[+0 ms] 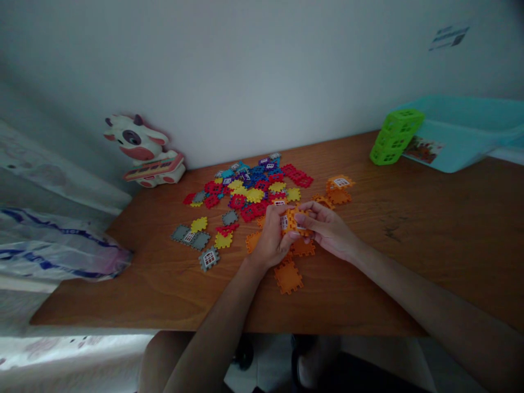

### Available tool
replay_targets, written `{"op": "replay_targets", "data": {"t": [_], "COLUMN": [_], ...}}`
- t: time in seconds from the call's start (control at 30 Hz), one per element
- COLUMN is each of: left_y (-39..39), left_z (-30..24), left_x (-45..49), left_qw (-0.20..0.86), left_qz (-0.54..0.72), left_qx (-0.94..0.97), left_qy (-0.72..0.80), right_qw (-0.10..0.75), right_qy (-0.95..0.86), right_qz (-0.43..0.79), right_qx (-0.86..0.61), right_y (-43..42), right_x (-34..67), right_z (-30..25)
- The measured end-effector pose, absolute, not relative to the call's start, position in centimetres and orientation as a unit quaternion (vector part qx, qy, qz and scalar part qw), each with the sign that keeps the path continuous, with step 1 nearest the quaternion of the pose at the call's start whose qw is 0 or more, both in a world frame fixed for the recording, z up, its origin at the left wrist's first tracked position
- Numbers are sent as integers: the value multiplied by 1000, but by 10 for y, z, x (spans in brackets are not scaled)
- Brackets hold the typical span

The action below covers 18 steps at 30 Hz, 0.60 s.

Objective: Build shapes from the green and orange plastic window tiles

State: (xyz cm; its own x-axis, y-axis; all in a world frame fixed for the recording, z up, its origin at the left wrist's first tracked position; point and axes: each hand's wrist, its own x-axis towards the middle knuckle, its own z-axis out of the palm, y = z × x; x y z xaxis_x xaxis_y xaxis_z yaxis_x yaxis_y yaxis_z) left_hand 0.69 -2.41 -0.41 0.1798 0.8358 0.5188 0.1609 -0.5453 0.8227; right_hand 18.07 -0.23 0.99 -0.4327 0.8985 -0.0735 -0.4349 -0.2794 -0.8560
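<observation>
Both my hands meet over the middle of the wooden table (409, 262). My left hand (272, 240) and my right hand (327, 228) are closed together on a small orange block assembly (292, 221) made of interlocking square tiles with a white window. Flat orange tiles lie just below the hands: one (289, 277) toward me, another (303, 248) partly under my right wrist. Behind the hands spreads a pile of coloured tiles (251, 188) in red, blue, yellow and grey.
A green block tower (395, 136) leans against a light-blue plastic tub (462, 136) at the back right. A cow-shaped toy (143, 153) stands at the back left by the wall. A plastic bag (57, 251) lies off the table's left edge.
</observation>
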Motion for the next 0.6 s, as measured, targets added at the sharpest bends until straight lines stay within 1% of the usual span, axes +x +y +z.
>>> {"op": "replay_targets", "data": {"t": [0.23,0.43,0.6], "left_y": [-26,-27,-23], "left_z": [-6,-7,-10], "left_x": [6,9,10], "left_qw": [292,293,241], "left_qz": [484,509,474], "left_qx": [735,719,755], "left_qy": [373,370,384], "right_qw": [451,462,460], "right_qy": [-400,-379,-388], "right_qz": [741,747,740], "right_qx": [-297,-291,-302], "right_y": [-3,-4,-4], "right_x": [179,177,174], "right_z": [8,6,7]}}
